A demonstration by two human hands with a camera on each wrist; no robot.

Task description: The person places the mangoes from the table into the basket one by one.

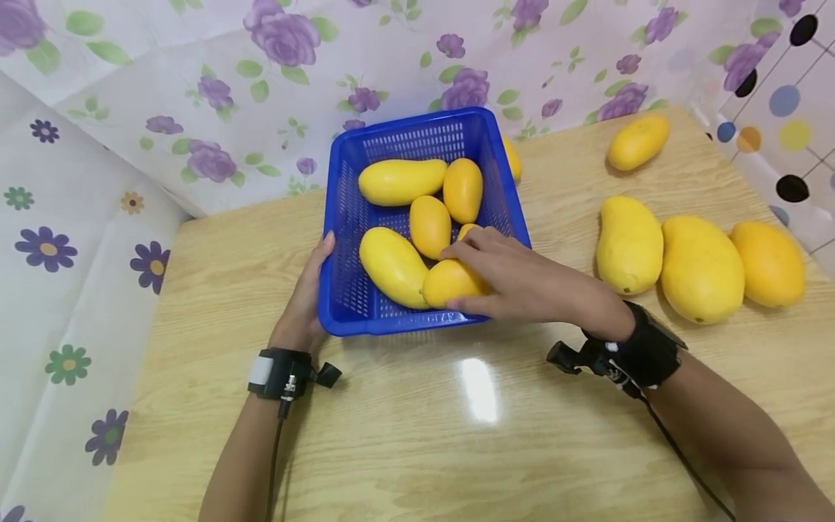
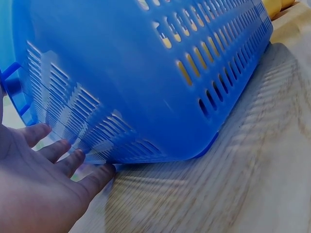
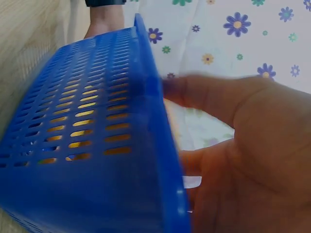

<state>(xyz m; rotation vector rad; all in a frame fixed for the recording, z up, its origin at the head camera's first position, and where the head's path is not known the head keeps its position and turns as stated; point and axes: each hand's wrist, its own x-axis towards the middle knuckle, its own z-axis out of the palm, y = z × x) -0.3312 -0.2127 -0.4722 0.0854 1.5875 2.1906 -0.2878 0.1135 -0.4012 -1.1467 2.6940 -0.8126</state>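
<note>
While wearing a black left strap (image 1: 280,373) and a black right strap (image 1: 646,344) low in the frame, works at a blue basket (image 1: 352,328) just above center. With left hand (image 1: 303,297), left of center, rests nearly straight fingers against the basket's outer left wall; not wrapped round it, per left wrist view. With right hand (image 1: 505,272), grips a small orange mango (image 1: 450,284) just inside the near rim, thumb to the near side, fingers over the top. Can't tell how firmly: blocked by basket wall in right wrist view.

Next move likely hinges on this: lying to the left of the right palm, long axis seemingly left-right in frame, roughly in line with the forearm. Much nearer to right hand; separated from left by the wall.

Just left of the grip, shows a long yellow mango (image 1: 391,267), end close to the held fruit, can't tell if touching. Farther up inside, more mangoes (image 1: 402,183). At right of frame, a row of three mangoes (image 1: 701,268) on the wooden table (image 1: 561,196); upper right, a lone mango (image 1: 638,141). Behind everything, along the top, a floral sheet (image 1: 391,43).
</note>
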